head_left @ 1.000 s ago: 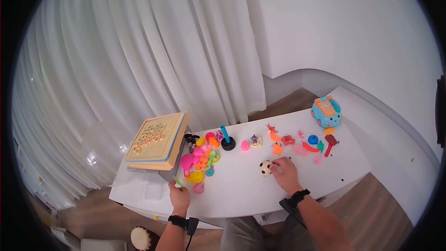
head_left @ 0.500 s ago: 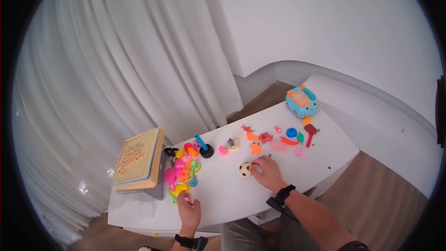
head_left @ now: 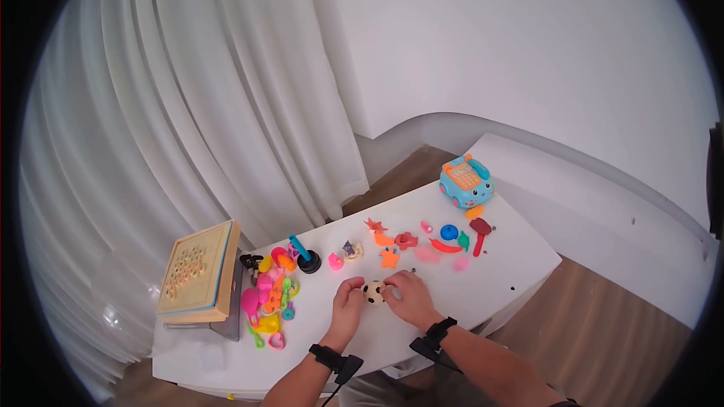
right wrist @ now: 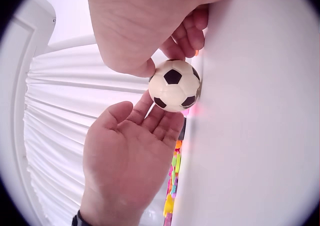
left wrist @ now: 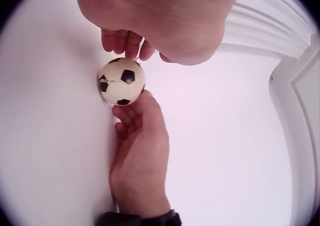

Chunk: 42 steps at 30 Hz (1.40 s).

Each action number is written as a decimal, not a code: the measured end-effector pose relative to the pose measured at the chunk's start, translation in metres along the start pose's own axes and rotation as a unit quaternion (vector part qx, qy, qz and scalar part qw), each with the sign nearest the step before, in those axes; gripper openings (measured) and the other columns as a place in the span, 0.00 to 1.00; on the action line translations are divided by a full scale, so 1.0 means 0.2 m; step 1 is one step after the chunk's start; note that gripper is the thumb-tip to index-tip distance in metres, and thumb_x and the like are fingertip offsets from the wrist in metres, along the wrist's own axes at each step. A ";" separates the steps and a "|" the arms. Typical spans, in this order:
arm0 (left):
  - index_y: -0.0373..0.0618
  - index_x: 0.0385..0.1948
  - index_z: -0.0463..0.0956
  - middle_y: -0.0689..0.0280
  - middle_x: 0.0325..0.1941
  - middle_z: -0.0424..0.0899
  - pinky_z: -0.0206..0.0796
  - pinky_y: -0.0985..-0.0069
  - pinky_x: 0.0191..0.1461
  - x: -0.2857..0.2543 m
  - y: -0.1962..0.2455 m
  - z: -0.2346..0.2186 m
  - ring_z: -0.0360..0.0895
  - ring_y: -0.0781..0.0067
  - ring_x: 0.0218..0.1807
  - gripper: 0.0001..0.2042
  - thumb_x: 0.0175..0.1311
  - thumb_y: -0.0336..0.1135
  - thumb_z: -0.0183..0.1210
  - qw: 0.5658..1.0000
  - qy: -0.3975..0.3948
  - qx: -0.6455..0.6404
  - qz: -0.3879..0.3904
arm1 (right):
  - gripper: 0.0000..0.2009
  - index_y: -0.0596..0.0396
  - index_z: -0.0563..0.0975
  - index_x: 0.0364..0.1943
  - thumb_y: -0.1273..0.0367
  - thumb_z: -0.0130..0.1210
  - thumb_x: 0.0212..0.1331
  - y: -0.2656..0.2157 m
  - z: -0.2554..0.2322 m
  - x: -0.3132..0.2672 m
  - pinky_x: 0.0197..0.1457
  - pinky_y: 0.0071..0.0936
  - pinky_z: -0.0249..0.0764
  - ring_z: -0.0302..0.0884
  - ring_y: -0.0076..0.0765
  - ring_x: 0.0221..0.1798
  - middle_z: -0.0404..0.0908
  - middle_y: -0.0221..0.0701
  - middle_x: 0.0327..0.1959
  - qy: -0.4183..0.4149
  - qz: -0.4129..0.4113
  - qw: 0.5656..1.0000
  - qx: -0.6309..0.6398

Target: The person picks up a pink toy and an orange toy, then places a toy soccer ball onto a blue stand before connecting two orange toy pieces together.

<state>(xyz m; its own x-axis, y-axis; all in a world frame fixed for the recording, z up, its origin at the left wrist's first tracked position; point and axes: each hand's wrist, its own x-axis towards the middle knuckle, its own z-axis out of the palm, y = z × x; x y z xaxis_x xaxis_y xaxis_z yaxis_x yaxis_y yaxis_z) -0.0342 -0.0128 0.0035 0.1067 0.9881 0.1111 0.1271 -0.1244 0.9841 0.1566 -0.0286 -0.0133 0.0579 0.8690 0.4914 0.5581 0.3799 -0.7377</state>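
A small black-and-white toy soccer ball sits low over the white table between both hands. From the right, my right hand holds it; the right wrist view has the thumb and curled fingers against the side of the ball. On the other side is my left hand, its palm turned to the ball. Its fingers are loosely extended, with the tips right at the ball's surface. The left wrist view shows a seam line across the ball.
Left of the hands lies a pile of colourful toys, beside a wooden board-game box. A black base with a blue post stands behind. Toy figures, a red toy hammer and a blue toy telephone line the back right.
My left hand has put down a green toy at the pile and moved right to the soccer ball. The right hand has stayed at the ball while the head view shifted.
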 end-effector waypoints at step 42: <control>0.42 0.56 0.71 0.55 0.34 0.89 0.79 0.67 0.42 0.12 -0.03 -0.10 0.90 0.58 0.36 0.24 0.81 0.58 0.50 0.994 0.019 0.097 0.042 | 0.23 0.55 0.72 0.55 0.48 0.43 0.82 -0.17 0.11 0.35 0.34 0.23 0.73 0.83 0.27 0.33 0.84 0.32 0.39 -0.293 0.256 0.867 0.312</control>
<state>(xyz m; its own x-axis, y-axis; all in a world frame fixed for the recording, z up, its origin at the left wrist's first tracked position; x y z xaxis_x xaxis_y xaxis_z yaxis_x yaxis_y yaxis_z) -0.0527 0.0135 0.0023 0.0874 0.9759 0.2000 0.3078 -0.2174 0.9263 0.1238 0.0262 0.0364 -0.3671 0.9164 -0.1593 0.0165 -0.1649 -0.9862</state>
